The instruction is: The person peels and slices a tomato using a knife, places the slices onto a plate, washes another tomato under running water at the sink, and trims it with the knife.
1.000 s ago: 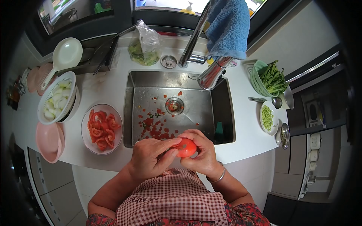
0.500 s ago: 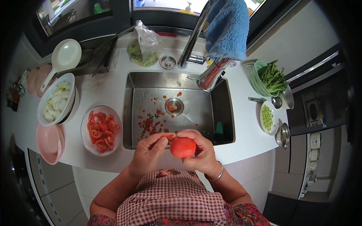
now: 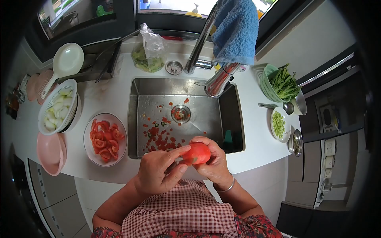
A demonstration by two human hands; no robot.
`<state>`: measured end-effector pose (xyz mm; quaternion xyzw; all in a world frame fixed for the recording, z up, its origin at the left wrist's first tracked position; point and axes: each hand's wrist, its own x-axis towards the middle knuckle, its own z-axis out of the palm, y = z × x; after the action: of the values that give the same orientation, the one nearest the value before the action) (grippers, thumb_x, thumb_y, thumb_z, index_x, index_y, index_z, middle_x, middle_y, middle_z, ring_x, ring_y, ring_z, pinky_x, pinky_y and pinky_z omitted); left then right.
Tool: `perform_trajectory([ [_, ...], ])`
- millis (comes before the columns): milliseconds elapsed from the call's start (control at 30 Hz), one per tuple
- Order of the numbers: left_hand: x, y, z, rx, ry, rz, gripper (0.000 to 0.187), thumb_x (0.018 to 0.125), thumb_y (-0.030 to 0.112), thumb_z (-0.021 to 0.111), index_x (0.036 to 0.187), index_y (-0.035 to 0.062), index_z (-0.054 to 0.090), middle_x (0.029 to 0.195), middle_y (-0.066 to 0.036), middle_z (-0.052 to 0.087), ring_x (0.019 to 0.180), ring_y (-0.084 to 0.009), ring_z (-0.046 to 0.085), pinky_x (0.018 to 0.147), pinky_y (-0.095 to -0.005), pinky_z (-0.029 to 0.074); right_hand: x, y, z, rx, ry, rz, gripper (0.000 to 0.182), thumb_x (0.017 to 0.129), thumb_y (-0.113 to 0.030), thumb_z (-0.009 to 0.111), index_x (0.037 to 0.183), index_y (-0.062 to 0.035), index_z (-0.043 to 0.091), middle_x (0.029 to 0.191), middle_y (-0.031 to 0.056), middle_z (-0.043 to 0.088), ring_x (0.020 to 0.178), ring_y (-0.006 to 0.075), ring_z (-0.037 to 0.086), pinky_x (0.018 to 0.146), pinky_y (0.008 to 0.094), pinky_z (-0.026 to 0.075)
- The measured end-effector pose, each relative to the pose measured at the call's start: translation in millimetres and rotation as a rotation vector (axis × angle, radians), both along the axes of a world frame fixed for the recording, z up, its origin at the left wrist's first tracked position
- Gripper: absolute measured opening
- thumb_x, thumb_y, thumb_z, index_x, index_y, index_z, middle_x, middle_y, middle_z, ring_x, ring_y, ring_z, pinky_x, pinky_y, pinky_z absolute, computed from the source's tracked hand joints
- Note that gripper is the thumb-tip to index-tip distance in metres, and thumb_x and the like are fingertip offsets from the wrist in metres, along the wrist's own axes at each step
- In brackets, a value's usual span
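A whole red tomato (image 3: 198, 154), smooth and shiny with a small greenish patch low down, is held over the sink's front edge. My right hand (image 3: 214, 160) wraps round it from the right, a bracelet at the wrist. From the left, my left hand (image 3: 160, 168) reaches the tomato with its forefinger and thumb curved against the near side; whether a strip of skin is between them cannot be made out. Below lies the steel sink (image 3: 206, 119), scattered with red bits of tomato peel (image 3: 160, 141). Left of it, a clear bowl (image 3: 88, 152) holds cut tomato pieces (image 3: 105, 139).
At left are a white colander (image 3: 74, 85) of pale sliced vegetable, pink bowls (image 3: 47, 154) and a white ladle (image 3: 68, 59). A faucet (image 3: 214, 85) draped with a blue towel (image 3: 236, 35) overhangs the sink. At right stand a green basket (image 3: 265, 85) of greens and a plate (image 3: 274, 133) of chopped green bits.
My left fingers, earlier pinched together on a small red bit beside the tomato, have spread and come onto its left side. The tomato has turned, showing a greenish patch.
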<state>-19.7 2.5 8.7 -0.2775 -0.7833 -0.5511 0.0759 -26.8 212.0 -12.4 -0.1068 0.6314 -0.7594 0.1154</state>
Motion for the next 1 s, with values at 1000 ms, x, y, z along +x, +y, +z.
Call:
perform_trajectory([
  [1000, -8.4, -10.0, 2.2, -0.013, -0.168, -0.066, 0.028, 0.09, 0.0, 0.061, 0.117, -0.0028, 0.062, 0.101, -0.016, 0.072, 0.086, -0.0257, 0.072, 0.079, -0.0313, 0.055, -4.5, 1.0, -8.7, 0.138, 0.143, 0.045, 0.062, 0.065, 0.008, 0.064, 0.126, -0.0014, 0.058, 0.125, 0.0086, 0.055, 0.114, 0.0155, 0.056, 0.097, 0.0281, 0.044],
])
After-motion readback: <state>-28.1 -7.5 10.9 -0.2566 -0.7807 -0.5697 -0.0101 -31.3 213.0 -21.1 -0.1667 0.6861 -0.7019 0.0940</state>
